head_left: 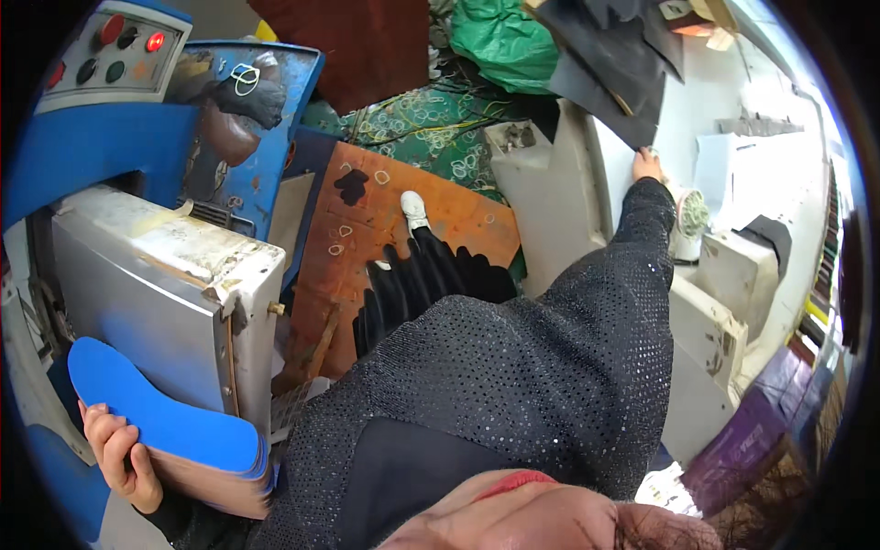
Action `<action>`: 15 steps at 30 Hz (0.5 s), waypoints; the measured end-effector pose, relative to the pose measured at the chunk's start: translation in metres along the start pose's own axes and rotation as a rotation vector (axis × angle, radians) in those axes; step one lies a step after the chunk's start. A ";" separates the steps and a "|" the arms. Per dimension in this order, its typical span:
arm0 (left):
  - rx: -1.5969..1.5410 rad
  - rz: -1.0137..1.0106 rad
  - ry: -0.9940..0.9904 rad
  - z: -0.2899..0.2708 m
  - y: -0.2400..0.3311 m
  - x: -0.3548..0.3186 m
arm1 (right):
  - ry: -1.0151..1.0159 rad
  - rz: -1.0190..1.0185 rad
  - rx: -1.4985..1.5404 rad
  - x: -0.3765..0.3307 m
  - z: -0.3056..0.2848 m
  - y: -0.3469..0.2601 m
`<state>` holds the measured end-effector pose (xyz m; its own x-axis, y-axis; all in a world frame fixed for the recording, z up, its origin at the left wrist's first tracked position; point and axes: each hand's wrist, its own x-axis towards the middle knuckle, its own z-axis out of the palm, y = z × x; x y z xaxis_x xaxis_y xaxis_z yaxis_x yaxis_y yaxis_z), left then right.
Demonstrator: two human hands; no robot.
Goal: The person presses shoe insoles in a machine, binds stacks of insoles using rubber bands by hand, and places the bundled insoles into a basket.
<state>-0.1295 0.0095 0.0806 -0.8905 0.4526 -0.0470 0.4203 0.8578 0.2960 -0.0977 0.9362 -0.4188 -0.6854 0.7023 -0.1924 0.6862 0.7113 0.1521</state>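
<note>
At the lower left, my left hand [117,453] is closed around the end of a thick stack of insoles [179,412]. The top insole is bright blue, and the edges below it look tan. The stack lies tilted against my side, beside a grey metal machine housing [151,302]. My right arm reaches out to the upper right. There my right hand [647,166] has its fingers curled at the lower corner of a dark flat sheet [623,96], beside a white worktop. Part of its grip is hidden.
A blue machine [302,69] with a button panel [115,55] stands at the left. Rubber bands and a black scrap [351,187] lie on the orange-brown floor board [440,197]. A green bag [502,46] sits at the back. To the right are a white tub [692,215] and a purple box [747,449].
</note>
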 end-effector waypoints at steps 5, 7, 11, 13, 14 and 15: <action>0.022 -0.035 -0.019 0.000 -0.002 -0.005 | 0.096 0.099 0.211 -0.018 -0.005 0.007; 0.028 -0.034 -0.024 -0.002 -0.004 -0.008 | 0.247 0.199 0.417 -0.036 -0.024 0.009; 0.039 -0.016 -0.040 -0.004 -0.005 -0.011 | 0.563 0.378 0.850 -0.066 -0.072 0.005; 0.048 -0.009 -0.054 -0.003 -0.004 -0.010 | 0.665 0.389 0.956 -0.070 -0.094 0.004; 0.058 -0.009 -0.064 -0.003 -0.004 -0.010 | 0.636 0.475 1.154 -0.071 -0.102 0.003; 0.061 -0.002 -0.040 -0.002 -0.004 -0.010 | 0.612 0.531 1.343 -0.070 -0.111 0.000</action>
<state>-0.1229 0.0012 0.0815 -0.8842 0.4591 -0.0862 0.4294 0.8715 0.2371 -0.0766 0.8907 -0.2979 -0.0670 0.9960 0.0589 0.3507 0.0787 -0.9332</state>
